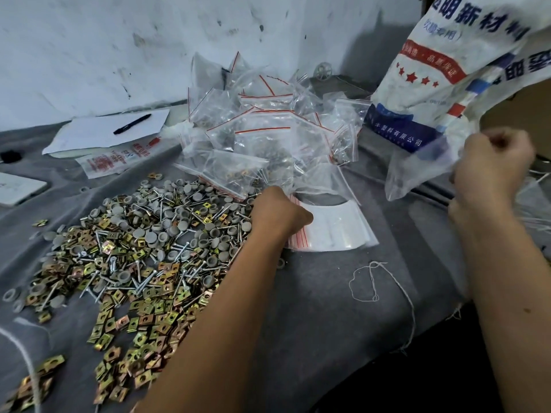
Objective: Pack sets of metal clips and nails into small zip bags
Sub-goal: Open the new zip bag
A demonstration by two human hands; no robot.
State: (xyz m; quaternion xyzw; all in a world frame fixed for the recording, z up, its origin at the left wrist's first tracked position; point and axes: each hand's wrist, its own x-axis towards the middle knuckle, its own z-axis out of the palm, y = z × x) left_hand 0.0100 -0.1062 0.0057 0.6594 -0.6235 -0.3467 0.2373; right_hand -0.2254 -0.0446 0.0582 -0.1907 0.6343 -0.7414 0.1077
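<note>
Where the left hand (277,213) rests on the stack of empty zip bags (334,228), its fingers curl out of sight, so its grip cannot be told. Blurred at the right edge, the right hand (492,165) is closed on the edge of a clear plastic bag (417,171) below a white woven sack (441,73), whose top is cut off. Legible sack print includes "新材料" and "塑料有限公司". Metal clips (128,320), nails (146,281) and grey caps (179,228) lie heaped on the grey cloth (322,308), left of the stack. Filled zip bags (262,135) pile behind.
</note>
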